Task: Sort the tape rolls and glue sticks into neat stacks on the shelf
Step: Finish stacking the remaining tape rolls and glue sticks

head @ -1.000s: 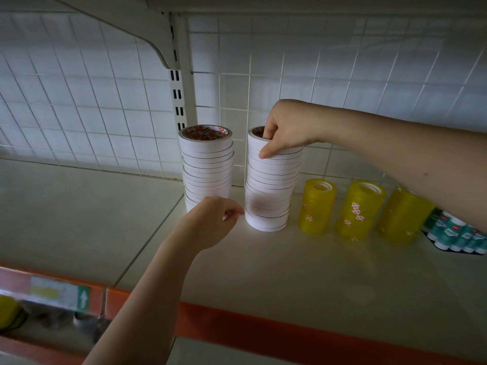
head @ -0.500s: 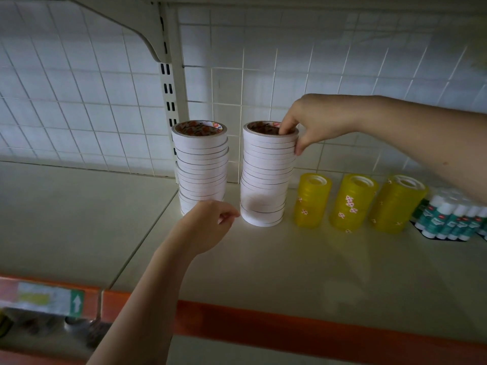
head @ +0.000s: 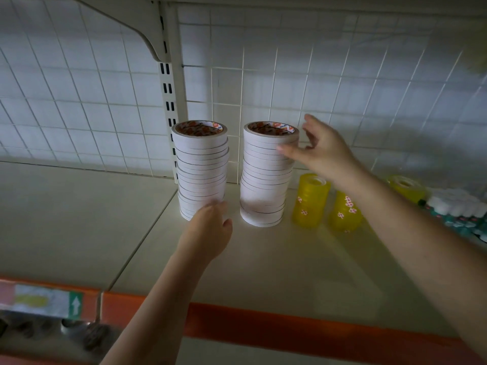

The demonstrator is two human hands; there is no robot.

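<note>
Right hand point(head: 324, 151), fingers spread, touches the right white stack point(head: 266, 175); left hand point(head: 208, 233), relaxed, holds nothing. Both white stacks lean; yellow rolls point(head: 311, 201) and glue sticks point(head: 456, 209) seemingly remain.

— Two tall white tape stacks point(head: 201, 169) point(head: 267, 175) upright at the back of the shelf point(head: 263, 264), side by side, not touching; rolls slightly offset, the right one leaning a little.

— And to the right?

— Yellow tape rolls point(head: 311, 201) in short upright stacks, patterned with small pink-and-white marks. Farther right, glue sticks point(head: 458, 209) with white caps and teal bodies, bunched together at the edge of view.
</note>
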